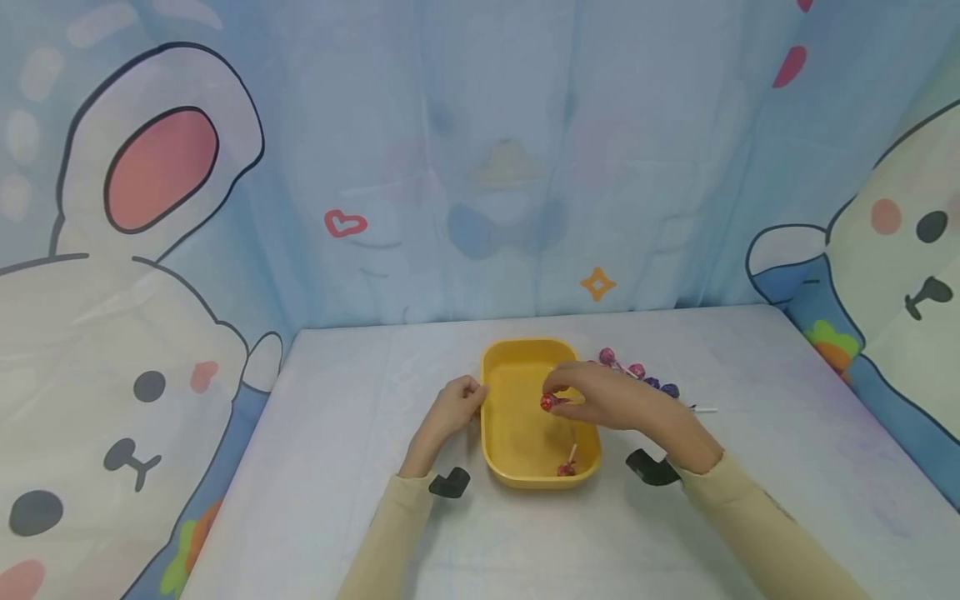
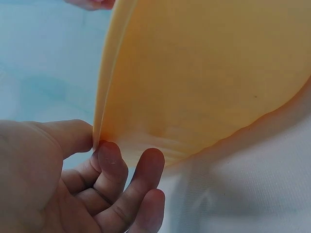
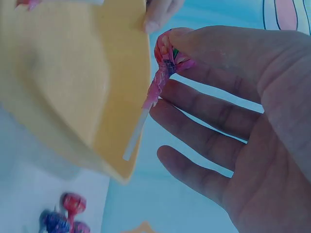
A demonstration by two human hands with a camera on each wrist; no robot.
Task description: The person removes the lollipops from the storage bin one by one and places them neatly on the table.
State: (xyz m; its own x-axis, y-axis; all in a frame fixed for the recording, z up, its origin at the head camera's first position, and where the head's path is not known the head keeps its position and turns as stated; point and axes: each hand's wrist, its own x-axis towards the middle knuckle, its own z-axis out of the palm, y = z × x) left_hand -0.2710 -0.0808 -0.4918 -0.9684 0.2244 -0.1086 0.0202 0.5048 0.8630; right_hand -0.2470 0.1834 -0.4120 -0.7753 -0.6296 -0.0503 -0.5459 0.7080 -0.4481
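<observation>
A yellow tray [image 1: 517,442] stands on the white table, and my left hand [image 1: 454,407] pinches its left rim between thumb and fingers. In the left wrist view the thumb of that hand [image 2: 97,179] lies on one side of the tray wall [image 2: 194,87], with fingertips on the other. My right hand [image 1: 611,396] is over the tray, pinching a red-wrapped lollipop [image 1: 548,402] by its head. The lollipop's white stick [image 3: 136,136] points away from the fingers in the right wrist view. Another red lollipop [image 1: 566,469] lies inside the tray at its near right corner.
Right of the tray, several loose lollipops lie on the table, among them a pink one [image 1: 607,356] and a dark blue one [image 1: 670,390]. A white stick [image 1: 705,410] juts out beside them. A printed blue curtain [image 1: 450,100] rises behind the table's back edge.
</observation>
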